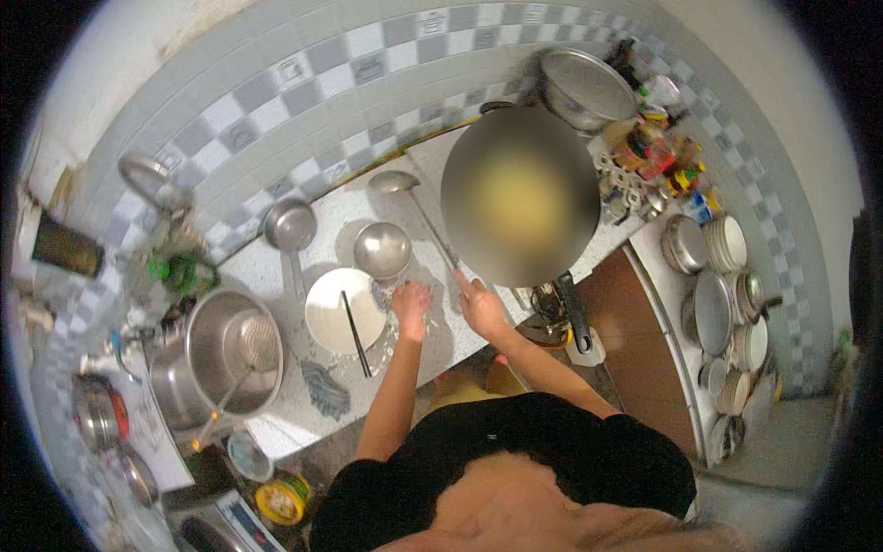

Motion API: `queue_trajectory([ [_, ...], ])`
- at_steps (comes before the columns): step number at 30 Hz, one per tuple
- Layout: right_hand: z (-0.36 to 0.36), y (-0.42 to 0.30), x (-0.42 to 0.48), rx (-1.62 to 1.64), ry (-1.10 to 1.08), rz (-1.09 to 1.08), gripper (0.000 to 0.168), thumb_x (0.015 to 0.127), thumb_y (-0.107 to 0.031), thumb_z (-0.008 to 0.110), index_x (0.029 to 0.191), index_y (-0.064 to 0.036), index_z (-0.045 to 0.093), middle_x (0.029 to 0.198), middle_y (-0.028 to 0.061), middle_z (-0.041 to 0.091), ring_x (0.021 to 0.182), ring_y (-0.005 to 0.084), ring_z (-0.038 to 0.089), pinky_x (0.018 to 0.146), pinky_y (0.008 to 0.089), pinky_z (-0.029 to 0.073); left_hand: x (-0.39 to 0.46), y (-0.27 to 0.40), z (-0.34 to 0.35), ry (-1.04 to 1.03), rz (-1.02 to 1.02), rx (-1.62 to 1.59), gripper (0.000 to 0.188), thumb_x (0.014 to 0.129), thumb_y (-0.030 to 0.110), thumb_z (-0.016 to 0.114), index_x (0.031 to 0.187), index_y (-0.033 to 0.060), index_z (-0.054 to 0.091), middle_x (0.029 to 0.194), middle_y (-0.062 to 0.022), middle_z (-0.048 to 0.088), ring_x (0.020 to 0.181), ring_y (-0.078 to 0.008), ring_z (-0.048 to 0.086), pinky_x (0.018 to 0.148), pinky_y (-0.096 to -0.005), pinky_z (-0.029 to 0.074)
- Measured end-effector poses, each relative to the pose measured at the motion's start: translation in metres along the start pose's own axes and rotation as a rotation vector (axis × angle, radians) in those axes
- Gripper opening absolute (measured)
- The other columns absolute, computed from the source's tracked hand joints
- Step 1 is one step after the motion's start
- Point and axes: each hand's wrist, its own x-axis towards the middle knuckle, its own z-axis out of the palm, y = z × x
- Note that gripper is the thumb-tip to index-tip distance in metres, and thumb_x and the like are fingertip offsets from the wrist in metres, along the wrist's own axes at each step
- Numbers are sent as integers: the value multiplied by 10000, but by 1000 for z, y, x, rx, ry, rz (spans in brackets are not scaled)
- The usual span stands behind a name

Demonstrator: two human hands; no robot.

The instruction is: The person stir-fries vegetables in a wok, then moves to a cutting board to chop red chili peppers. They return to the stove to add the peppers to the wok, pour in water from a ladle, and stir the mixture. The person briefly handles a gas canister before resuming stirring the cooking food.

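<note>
My right hand (483, 312) grips the handle of a metal ladle (433, 229), whose bowl end rests up toward the tiled wall. My left hand (412, 310) is low over the counter with its fingers somewhat apart, among scattered whitish bits (392, 339). Just left of it sits a round white dish (323, 314) with dark chopsticks (354, 332) lying across its rim. A shiny rounded steel bowl (381, 250) stands beyond that hand. To the right is a pan with a black handle (572, 314); a blurred oval hides the pan's body and shows only a yellowish middle.
A large steel pot (238, 345) with a strainer inside stands left, near a grey cloth (325, 390) and a small saucepan (291, 224). A wide metal basin (586, 90) leans at the back right beside bottles (648, 148). Stacked bowls and plates (724, 245) line the right-hand counter.
</note>
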Motion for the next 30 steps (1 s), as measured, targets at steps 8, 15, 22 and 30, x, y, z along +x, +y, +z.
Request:
queue_trajectory([
  [8,60,30,-14,-6,56,20,570,866,-75,582,1405,-226,475,883,157,559,730,358,632,645,456,536,-75,-45,-77,-249,220,713,440,984,314,564,1287,25,429,1081,-143,627,823,-229,675,629,-334,552],
  [15,80,53,-61,8,116,-87,667,760,-17,604,1403,-26,426,1227,222,559,1088,385,553,975,431,450,-177,-8,9,-121,-120,852,382,984,322,563,1227,33,509,1057,-129,644,827,-200,673,632,-300,527],
  [22,24,102,-198,211,-253,-94,500,715,-127,670,1213,-129,631,1181,132,613,1080,346,572,910,401,493,-195,-43,36,-167,-173,992,338,979,256,552,1207,7,535,1034,-120,647,772,-178,663,630,-282,524],
  [30,-27,252,-376,264,-163,568,241,895,-240,536,990,-74,682,902,218,676,819,420,648,718,498,521,-265,-163,23,-345,191,1433,367,1009,301,510,737,55,496,639,-24,473,509,-143,478,499,-306,423],
])
